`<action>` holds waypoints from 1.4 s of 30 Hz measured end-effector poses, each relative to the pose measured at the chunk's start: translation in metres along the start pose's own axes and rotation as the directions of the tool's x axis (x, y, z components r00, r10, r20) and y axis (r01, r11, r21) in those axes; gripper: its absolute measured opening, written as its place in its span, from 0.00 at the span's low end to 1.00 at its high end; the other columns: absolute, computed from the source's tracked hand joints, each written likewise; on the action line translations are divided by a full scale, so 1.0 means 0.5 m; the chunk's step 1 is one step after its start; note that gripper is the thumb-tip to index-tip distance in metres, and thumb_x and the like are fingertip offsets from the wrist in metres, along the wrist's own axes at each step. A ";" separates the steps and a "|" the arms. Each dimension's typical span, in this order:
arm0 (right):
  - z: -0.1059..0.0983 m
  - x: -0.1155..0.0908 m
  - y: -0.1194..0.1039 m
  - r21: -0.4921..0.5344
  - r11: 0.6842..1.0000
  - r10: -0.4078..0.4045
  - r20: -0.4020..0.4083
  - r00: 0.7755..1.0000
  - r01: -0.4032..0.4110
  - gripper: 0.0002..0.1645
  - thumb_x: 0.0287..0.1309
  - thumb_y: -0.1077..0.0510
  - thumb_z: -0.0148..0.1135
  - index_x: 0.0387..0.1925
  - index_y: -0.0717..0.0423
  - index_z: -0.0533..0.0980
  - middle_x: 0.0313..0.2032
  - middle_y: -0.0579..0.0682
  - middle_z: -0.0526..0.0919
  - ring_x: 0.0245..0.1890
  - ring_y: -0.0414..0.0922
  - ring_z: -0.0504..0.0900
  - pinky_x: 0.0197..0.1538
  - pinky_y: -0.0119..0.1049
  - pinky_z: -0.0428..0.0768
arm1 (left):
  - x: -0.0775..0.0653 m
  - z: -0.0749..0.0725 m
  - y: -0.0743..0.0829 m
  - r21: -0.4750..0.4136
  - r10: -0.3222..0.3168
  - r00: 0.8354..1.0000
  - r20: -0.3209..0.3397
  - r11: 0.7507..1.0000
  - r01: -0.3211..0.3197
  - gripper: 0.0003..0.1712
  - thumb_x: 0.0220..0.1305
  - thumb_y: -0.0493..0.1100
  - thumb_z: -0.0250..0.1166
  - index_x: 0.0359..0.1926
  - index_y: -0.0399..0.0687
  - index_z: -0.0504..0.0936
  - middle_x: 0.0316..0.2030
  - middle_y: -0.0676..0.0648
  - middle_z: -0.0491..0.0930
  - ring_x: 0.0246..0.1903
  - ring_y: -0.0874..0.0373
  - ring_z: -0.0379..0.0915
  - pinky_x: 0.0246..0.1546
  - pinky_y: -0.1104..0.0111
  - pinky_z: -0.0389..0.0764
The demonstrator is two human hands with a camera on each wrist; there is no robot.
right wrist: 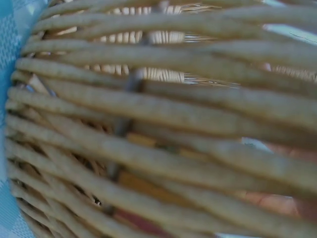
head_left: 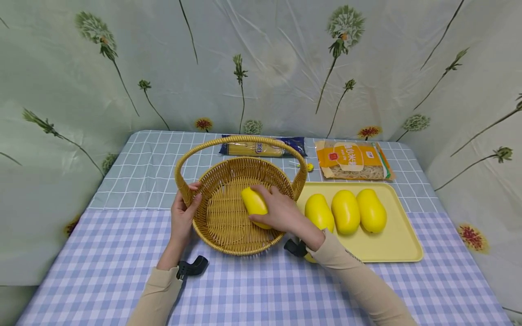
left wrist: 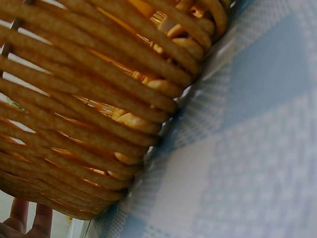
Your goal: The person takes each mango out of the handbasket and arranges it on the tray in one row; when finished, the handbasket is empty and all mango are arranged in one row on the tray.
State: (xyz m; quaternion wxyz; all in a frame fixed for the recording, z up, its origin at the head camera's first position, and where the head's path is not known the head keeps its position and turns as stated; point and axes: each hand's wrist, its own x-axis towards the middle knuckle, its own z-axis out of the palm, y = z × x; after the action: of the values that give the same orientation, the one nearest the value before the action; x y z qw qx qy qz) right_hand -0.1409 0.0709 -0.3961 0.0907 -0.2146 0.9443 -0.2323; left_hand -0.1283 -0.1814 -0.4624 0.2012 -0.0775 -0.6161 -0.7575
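Observation:
A round wicker basket (head_left: 222, 217) with a tall arched handle stands in the middle of the table. My left hand (head_left: 182, 215) grips its left side where the handle meets the rim. Inside the basket, toward the right, my right hand (head_left: 281, 212) holds a yellow mango (head_left: 252, 200), fingers curled over it. To the right lies a pale yellow tray (head_left: 391, 251) with several more mangoes (head_left: 345, 212), one mostly hidden under the right wrist. The left wrist view shows the woven basket wall (left wrist: 89, 104) and some fingers (left wrist: 42, 220); weave (right wrist: 163, 109) fills the right wrist view.
Behind the basket lies a pack of spaghetti (head_left: 244, 149). An orange bag of dried noodles (head_left: 352, 160) sits beyond the tray, and a small yellow object (head_left: 310, 167) lies near the handle. A checked cloth (head_left: 236, 294) covers the table's front.

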 end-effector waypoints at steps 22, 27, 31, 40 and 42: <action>-0.029 -0.053 -0.004 0.128 0.976 -0.149 -0.190 0.970 0.175 0.44 0.52 0.37 0.65 0.68 0.37 0.58 0.51 0.51 0.69 0.28 0.44 0.72 0.27 0.35 0.73 | 0.001 -0.001 -0.003 0.004 -0.003 1.000 -0.005 1.000 0.003 0.07 0.66 0.27 0.55 0.45 0.34 0.72 0.51 0.47 0.76 0.57 0.53 0.67 0.60 0.68 0.64; -0.035 -0.070 0.002 0.177 0.955 -0.191 -0.242 0.951 0.237 0.44 0.52 0.37 0.66 0.68 0.35 0.58 0.53 0.49 0.68 0.33 0.44 0.73 0.30 0.35 0.75 | 0.000 -0.001 -0.003 0.006 -0.003 1.000 -0.003 1.000 0.003 0.08 0.66 0.27 0.55 0.45 0.31 0.71 0.51 0.46 0.76 0.57 0.53 0.67 0.60 0.68 0.64; -0.042 -0.084 0.009 0.219 0.936 -0.209 -0.282 0.937 0.275 0.46 0.50 0.39 0.68 0.68 0.34 0.57 0.54 0.48 0.67 0.36 0.43 0.73 0.33 0.36 0.76 | 0.000 -0.002 -0.002 0.004 0.000 1.000 -0.002 1.000 0.000 0.07 0.66 0.28 0.55 0.45 0.32 0.71 0.52 0.45 0.76 0.57 0.53 0.67 0.60 0.68 0.64; -0.059 -0.118 0.031 0.284 0.887 -0.231 -0.409 0.883 0.364 0.50 0.46 0.48 0.74 0.67 0.39 0.57 0.54 0.49 0.66 0.40 0.44 0.69 0.29 0.40 0.79 | 0.000 -0.004 -0.002 -0.002 0.002 1.000 0.006 1.000 -0.002 0.07 0.66 0.28 0.55 0.45 0.34 0.72 0.52 0.46 0.76 0.57 0.53 0.66 0.60 0.68 0.63; -0.061 -0.127 0.037 0.297 0.872 -0.231 -0.452 0.862 0.389 0.49 0.46 0.49 0.75 0.67 0.43 0.58 0.55 0.51 0.66 0.40 0.45 0.69 0.26 0.38 0.78 | 0.000 -0.004 -0.003 -0.001 0.002 1.000 0.006 1.000 -0.002 0.07 0.66 0.28 0.55 0.45 0.32 0.71 0.51 0.47 0.76 0.57 0.53 0.66 0.60 0.68 0.64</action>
State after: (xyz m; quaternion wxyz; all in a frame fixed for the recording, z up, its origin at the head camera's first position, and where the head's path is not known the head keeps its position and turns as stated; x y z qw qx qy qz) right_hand -0.0995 0.1264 -0.3737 -0.1052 -0.2924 0.8316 -0.4603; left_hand -0.1285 -0.1829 -0.4642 0.2001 -0.0806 -0.6161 -0.7575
